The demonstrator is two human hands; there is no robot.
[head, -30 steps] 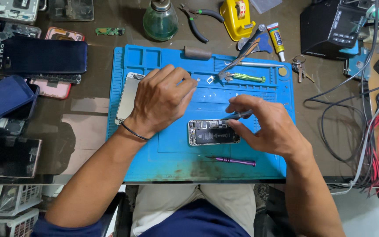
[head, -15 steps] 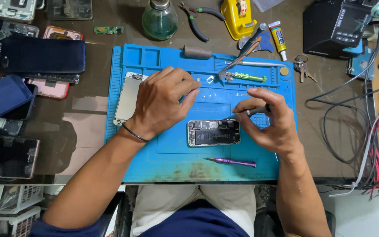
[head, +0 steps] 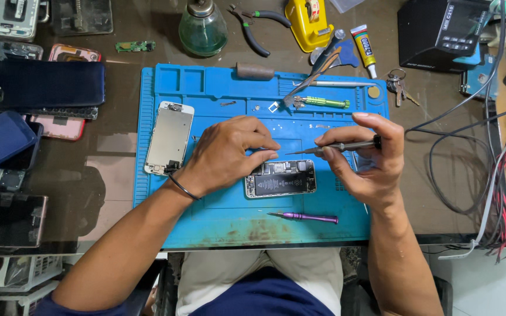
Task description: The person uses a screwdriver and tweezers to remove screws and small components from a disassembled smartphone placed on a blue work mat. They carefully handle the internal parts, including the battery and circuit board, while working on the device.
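An opened phone body lies on the blue work mat, its insides facing up. My left hand rests on the mat at the phone's upper left edge, fingertips touching it. My right hand holds a dark screwdriver level above the phone, tip pointing left toward my left fingers. A detached white phone screen lies left of my left hand. A purple screwdriver lies on the mat below the phone.
A green screwdriver, tweezers and a glue tube lie at the mat's top. A green glass bottle, pliers, keys, stacked phones at left, cables at right.
My right hand has lifted the screwdriver off the phone and drawn it right and up. My left hand stays at the phone's edge.
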